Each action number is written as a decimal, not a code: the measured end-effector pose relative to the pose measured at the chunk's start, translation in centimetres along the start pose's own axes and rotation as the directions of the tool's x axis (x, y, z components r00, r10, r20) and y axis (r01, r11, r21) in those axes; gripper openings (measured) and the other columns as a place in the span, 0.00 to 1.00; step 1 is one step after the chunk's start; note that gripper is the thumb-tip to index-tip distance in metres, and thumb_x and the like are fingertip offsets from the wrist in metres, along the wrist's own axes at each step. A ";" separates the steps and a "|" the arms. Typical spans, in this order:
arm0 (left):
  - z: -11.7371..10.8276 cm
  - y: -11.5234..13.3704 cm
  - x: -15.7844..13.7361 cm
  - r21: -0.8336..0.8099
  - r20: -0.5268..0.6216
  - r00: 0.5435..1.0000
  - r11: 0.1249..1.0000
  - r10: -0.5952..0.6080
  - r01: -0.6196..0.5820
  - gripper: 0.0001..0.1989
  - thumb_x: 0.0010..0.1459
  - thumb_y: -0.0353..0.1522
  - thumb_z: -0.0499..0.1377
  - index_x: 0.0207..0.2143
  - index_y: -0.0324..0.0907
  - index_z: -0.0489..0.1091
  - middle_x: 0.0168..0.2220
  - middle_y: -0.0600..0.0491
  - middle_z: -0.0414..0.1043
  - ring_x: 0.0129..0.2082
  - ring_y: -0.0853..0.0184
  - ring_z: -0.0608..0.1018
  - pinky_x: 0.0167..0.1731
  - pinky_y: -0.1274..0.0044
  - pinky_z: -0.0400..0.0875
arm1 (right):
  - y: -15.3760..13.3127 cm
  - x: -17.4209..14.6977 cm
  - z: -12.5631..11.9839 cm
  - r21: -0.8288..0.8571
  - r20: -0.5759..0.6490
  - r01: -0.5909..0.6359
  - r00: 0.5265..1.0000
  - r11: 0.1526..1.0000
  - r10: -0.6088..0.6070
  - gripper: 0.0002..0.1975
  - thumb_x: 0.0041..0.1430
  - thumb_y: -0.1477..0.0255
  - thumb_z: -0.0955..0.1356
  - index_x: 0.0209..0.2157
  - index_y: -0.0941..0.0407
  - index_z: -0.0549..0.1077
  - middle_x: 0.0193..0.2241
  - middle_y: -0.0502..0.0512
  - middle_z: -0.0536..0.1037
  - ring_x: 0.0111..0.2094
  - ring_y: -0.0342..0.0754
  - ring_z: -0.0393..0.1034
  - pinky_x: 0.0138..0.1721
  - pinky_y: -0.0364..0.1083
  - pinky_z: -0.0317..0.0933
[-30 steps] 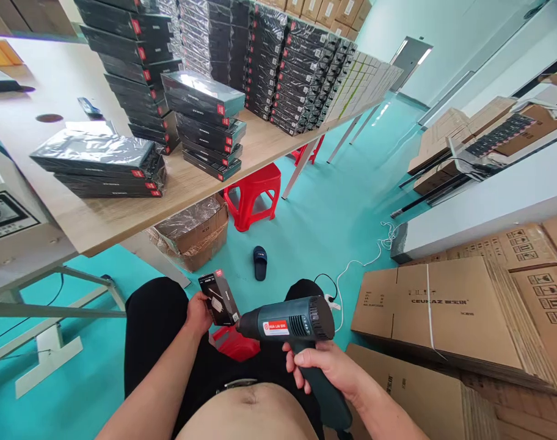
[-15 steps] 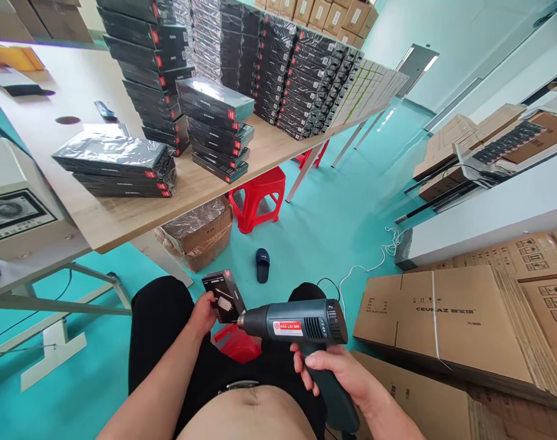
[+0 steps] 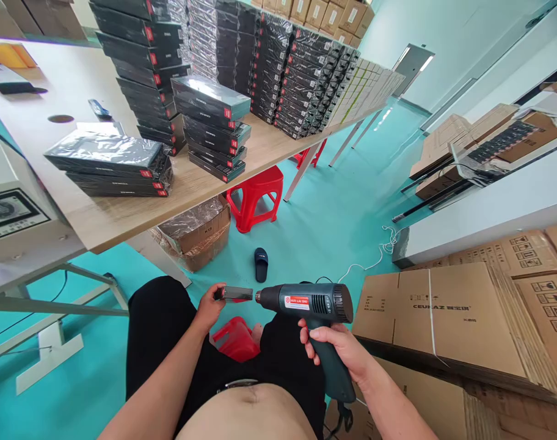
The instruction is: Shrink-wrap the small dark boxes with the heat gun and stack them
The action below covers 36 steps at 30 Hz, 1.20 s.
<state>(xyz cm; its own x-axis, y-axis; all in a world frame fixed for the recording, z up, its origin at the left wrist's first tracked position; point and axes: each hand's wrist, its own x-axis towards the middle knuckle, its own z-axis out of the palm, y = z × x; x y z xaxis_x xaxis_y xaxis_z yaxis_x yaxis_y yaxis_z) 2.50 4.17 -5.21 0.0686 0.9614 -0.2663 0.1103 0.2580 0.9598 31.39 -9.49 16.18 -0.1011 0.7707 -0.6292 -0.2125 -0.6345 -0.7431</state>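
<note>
My right hand (image 3: 331, 348) is wrapped round the handle of a dark green heat gun (image 3: 301, 302), held level with its nozzle facing left. Just off the nozzle tip is a small black product box (image 3: 236, 294), seen along its narrow side. My left hand (image 3: 211, 308) grips that box by its left end, fingers closed on it. A small gap shows between nozzle and box. Both are held above my lap, over a red plastic stool (image 3: 239, 342) between my knees.
A wooden table (image 3: 178, 211) ahead holds shrink-wrapped black boxes (image 3: 109, 160) and tall stacks behind them. Under its edge stand a carton (image 3: 205, 235) and a red stool (image 3: 256, 195). A slipper (image 3: 261, 265) lies on the floor. Large cartons (image 3: 447, 311) line my right side.
My left hand has turned the box from its broad face to its narrow edge. The heat gun has shifted slightly up and right, and its nozzle now clears the box.
</note>
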 end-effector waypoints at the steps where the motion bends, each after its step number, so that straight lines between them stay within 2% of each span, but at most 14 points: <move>1: 0.0 -0.1 0.0 0.006 0.001 1.000 1.000 0.004 -0.004 0.24 0.37 0.28 0.53 0.41 0.40 0.71 0.51 0.46 0.70 0.42 0.59 0.73 0.40 0.72 0.66 | 0.1 0.2 0.1 -0.001 0.004 0.002 1.000 1.000 -0.002 0.14 0.53 0.71 0.67 0.42 0.59 0.74 0.32 0.56 0.76 0.27 0.45 0.71 0.26 0.43 0.64; 12: 0.0 -0.5 0.1 -0.007 -0.001 1.000 1.000 0.010 -0.010 0.24 0.37 0.28 0.53 0.42 0.40 0.71 0.51 0.46 0.71 0.46 0.58 0.73 0.42 0.72 0.66 | 0.0 2.4 0.7 -0.062 0.005 0.037 0.999 0.997 -0.036 0.15 0.52 0.70 0.68 0.42 0.60 0.74 0.31 0.55 0.77 0.26 0.45 0.71 0.26 0.43 0.65; 15: 0.0 0.4 -0.2 -0.021 -0.008 1.000 1.000 -0.013 0.013 0.25 0.37 0.27 0.54 0.42 0.40 0.72 0.45 0.49 0.73 0.43 0.59 0.73 0.39 0.73 0.66 | -0.1 2.8 0.6 -0.070 -0.021 0.043 0.999 0.997 -0.045 0.15 0.52 0.69 0.68 0.41 0.60 0.74 0.31 0.55 0.77 0.26 0.44 0.71 0.25 0.43 0.65; 17: 0.1 1.2 -0.5 -0.056 -0.013 1.000 0.998 -0.015 0.014 0.23 0.36 0.27 0.55 0.40 0.41 0.73 0.38 0.51 0.74 0.40 0.60 0.73 0.38 0.73 0.66 | -0.3 2.9 0.5 -0.084 0.006 0.019 1.000 0.996 -0.019 0.15 0.51 0.69 0.68 0.41 0.60 0.74 0.30 0.55 0.77 0.25 0.45 0.71 0.24 0.43 0.65; 19: 0.2 1.8 -0.7 -0.118 0.014 1.000 0.993 -0.022 0.023 0.20 0.35 0.26 0.55 0.36 0.42 0.73 0.32 0.54 0.73 0.36 0.61 0.73 0.37 0.73 0.66 | -0.5 3.0 0.4 -0.087 0.053 0.001 0.999 0.996 0.004 0.16 0.51 0.69 0.68 0.41 0.60 0.74 0.31 0.56 0.77 0.25 0.45 0.71 0.23 0.42 0.64; 21: 0.3 2.0 -0.8 -0.224 0.072 0.995 0.971 -0.071 0.086 0.18 0.34 0.25 0.54 0.33 0.42 0.72 0.29 0.55 0.72 0.33 0.62 0.73 0.35 0.73 0.67 | -0.9 3.2 0.6 -0.060 0.056 0.022 0.998 0.998 -0.019 0.16 0.51 0.69 0.69 0.41 0.60 0.74 0.31 0.56 0.77 0.25 0.45 0.71 0.23 0.42 0.64; 25: 0.3 1.2 -0.7 -0.434 0.148 0.948 0.842 -0.283 0.319 0.17 0.31 0.24 0.53 0.29 0.41 0.69 0.24 0.56 0.70 0.24 0.64 0.73 0.26 0.74 0.66 | -1.6 3.8 1.3 0.029 -0.019 0.096 0.995 0.995 -0.095 0.14 0.52 0.69 0.69 0.41 0.60 0.73 0.31 0.55 0.77 0.26 0.44 0.71 0.25 0.43 0.65; 29: -0.1 0.7 -0.4 -0.537 0.187 0.877 0.701 -0.442 0.468 0.10 0.32 0.25 0.53 0.23 0.41 0.65 0.20 0.56 0.68 0.19 0.66 0.70 0.21 0.75 0.64 | -2.0 3.6 2.4 0.024 0.081 0.079 0.993 0.997 -0.081 0.15 0.52 0.69 0.68 0.41 0.60 0.74 0.31 0.56 0.77 0.26 0.44 0.71 0.25 0.43 0.64; 33: -0.5 1.6 -0.3 -0.613 0.233 0.821 0.576 -0.522 0.540 0.07 0.32 0.28 0.52 0.21 0.41 0.65 0.20 0.52 0.70 0.20 0.64 0.72 0.24 0.72 0.68 | -1.7 2.2 2.7 -0.107 0.212 -0.008 0.977 0.994 0.031 0.15 0.50 0.72 0.68 0.41 0.60 0.75 0.30 0.55 0.77 0.24 0.44 0.71 0.25 0.43 0.64; 36: -0.9 2.5 -0.4 -0.687 0.267 0.809 0.485 -0.524 0.541 0.09 0.35 0.31 0.52 0.23 0.41 0.67 0.22 0.51 0.70 0.23 0.62 0.75 0.28 0.70 0.71 | -1.0 0.9 2.0 -0.209 0.292 -0.087 0.945 0.974 0.148 0.15 0.47 0.74 0.68 0.40 0.61 0.75 0.28 0.55 0.77 0.23 0.43 0.70 0.24 0.42 0.62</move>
<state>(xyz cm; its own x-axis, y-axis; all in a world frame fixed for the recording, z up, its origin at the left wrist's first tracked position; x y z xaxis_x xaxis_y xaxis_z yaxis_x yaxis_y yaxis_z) 1.90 4.54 -2.62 0.2622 0.6172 -0.7418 -0.5906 0.7106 0.3824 29.55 -8.03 16.80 -0.4108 0.6516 -0.6376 0.0055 -0.6976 -0.7165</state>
